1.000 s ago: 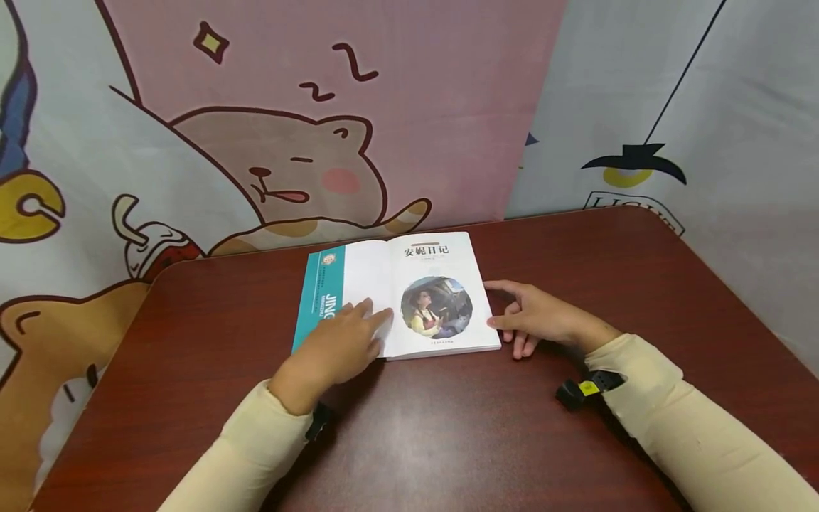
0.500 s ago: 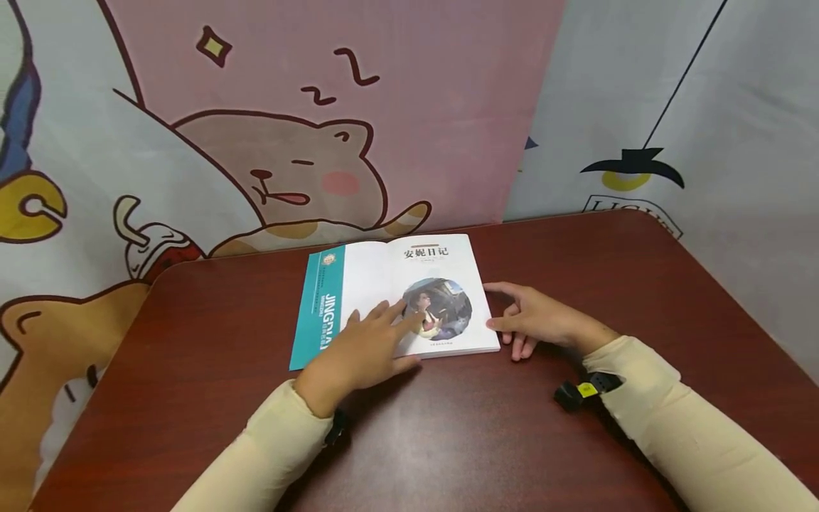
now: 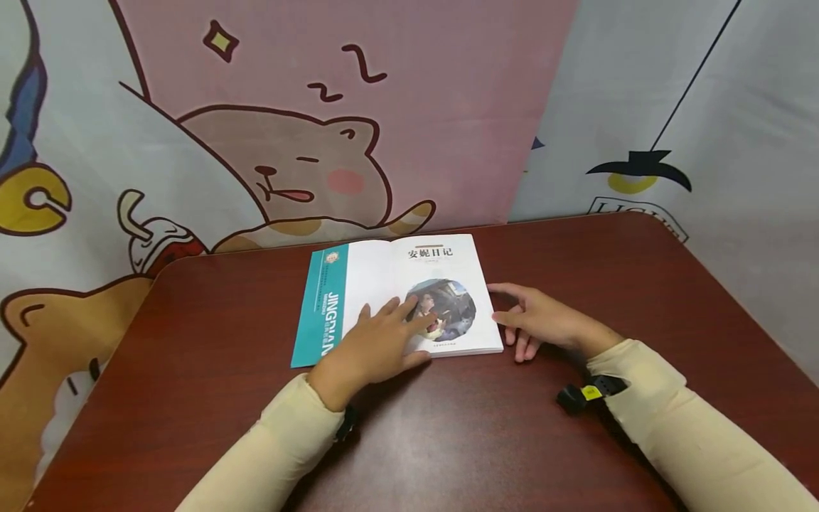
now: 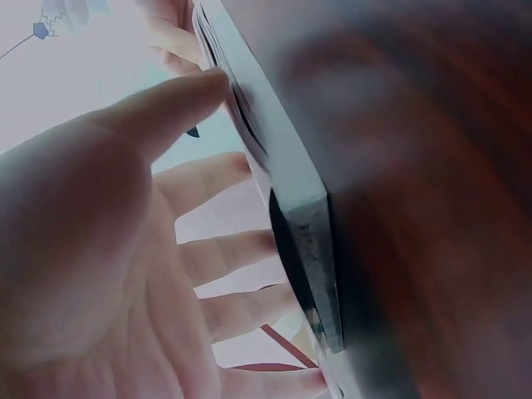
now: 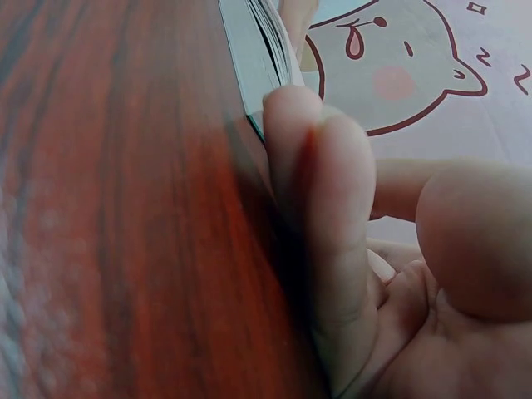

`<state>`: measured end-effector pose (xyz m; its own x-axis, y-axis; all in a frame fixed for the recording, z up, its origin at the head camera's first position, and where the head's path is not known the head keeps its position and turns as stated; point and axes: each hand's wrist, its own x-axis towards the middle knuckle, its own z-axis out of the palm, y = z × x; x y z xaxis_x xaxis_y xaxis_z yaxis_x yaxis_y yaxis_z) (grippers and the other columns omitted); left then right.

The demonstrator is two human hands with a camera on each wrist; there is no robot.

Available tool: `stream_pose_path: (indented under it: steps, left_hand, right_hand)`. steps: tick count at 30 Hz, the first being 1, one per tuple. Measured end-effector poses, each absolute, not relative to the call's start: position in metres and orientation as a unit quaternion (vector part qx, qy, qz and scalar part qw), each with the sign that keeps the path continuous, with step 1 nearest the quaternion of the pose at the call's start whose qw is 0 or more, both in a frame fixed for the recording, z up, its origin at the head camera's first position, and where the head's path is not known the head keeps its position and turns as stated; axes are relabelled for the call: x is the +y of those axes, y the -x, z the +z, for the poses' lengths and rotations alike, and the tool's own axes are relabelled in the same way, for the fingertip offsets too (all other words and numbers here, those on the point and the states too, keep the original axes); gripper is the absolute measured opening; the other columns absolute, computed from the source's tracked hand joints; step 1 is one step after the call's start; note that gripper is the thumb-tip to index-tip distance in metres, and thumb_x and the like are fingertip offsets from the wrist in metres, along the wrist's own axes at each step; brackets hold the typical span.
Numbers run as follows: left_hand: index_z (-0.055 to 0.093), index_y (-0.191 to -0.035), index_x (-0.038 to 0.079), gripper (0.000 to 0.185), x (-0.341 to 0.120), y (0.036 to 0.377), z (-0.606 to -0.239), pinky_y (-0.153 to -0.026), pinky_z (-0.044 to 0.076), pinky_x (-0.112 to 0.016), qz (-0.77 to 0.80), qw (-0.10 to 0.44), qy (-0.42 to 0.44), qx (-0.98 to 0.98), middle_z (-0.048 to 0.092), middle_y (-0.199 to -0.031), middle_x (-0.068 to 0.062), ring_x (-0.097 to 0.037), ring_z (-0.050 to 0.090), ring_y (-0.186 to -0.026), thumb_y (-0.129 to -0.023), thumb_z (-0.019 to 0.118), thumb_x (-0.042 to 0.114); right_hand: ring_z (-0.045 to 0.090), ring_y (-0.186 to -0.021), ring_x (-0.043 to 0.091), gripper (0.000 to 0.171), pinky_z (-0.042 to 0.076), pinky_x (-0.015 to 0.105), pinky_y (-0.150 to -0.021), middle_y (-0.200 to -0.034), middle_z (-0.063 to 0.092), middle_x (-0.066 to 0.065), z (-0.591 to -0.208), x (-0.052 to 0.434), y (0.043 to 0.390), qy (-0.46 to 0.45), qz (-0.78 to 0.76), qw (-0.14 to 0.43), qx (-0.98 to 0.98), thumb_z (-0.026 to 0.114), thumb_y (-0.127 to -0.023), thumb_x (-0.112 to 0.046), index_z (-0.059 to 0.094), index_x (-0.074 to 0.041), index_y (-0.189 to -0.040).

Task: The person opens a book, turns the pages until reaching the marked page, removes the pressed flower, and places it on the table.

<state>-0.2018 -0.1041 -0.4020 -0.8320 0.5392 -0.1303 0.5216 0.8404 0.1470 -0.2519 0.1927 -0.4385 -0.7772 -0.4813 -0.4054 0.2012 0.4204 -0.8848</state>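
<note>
An open book lies on the dark red table, its teal cover flap at the left and a title page with a round picture at the right. My left hand rests flat on the white pages, straight fingers reaching the picture's left edge; the left wrist view shows those fingers against the book's edge. My right hand lies on the table beside the book's right edge, fingers loose, thumb tip close to the page block.
A cartoon-printed cloth backdrop hangs right behind the table's far edge. The table's rounded corners are at the far left and far right. Black wrist cameras sit on both beige sleeves.
My left hand slid rightward across the pages, from the left page near the cover flap onto the picture's edge. The right hand stayed put.
</note>
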Motion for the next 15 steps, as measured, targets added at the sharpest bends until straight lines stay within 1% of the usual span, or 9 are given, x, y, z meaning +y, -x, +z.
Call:
stream_pose_path:
  steps: [5, 10, 15]
  left_hand:
    - [0.049, -0.149, 0.028, 0.063, -0.1039, 0.2018, -0.4010, -0.108, 0.033, -0.070, 0.051, 0.077, -0.279, 0.956, 0.040, -0.159, -0.009, -0.034, 0.039, -0.146, -0.094, 0.063, 0.053]
    - [0.050, -0.148, 0.029, 0.061, -0.1033, 0.2017, -0.4015, -0.108, 0.033, -0.070, 0.053, 0.073, -0.277, 0.957, 0.040, -0.159, -0.010, -0.035, 0.040, -0.146, -0.094, 0.063, 0.052]
    - [0.051, -0.147, 0.029, 0.059, -0.1030, 0.2009, -0.4037, -0.108, 0.034, -0.070, 0.052, 0.071, -0.276, 0.957, 0.041, -0.158, -0.010, -0.035, 0.040, -0.145, -0.094, 0.062, 0.053]
  right_hand:
    - [0.069, -0.052, 0.026, 0.067, 0.058, 0.044, -0.051, -0.073, 0.062, 0.012, -0.4365, 0.1931, 0.2522, 0.081, -0.532, 0.329, 0.776, 0.054, -0.104, -0.022, 0.018, -0.020, -0.159]
    - [0.068, -0.051, 0.027, 0.067, 0.058, 0.044, -0.051, -0.073, 0.062, 0.012, -0.4364, 0.1928, 0.2530, 0.080, -0.532, 0.326, 0.777, 0.055, -0.103, -0.022, 0.019, -0.019, -0.159]
    - [0.069, -0.052, 0.027, 0.065, 0.058, 0.045, -0.051, -0.072, 0.062, 0.012, -0.4383, 0.1927, 0.2517, 0.079, -0.534, 0.327, 0.776, 0.052, -0.104, -0.020, 0.018, -0.019, -0.160]
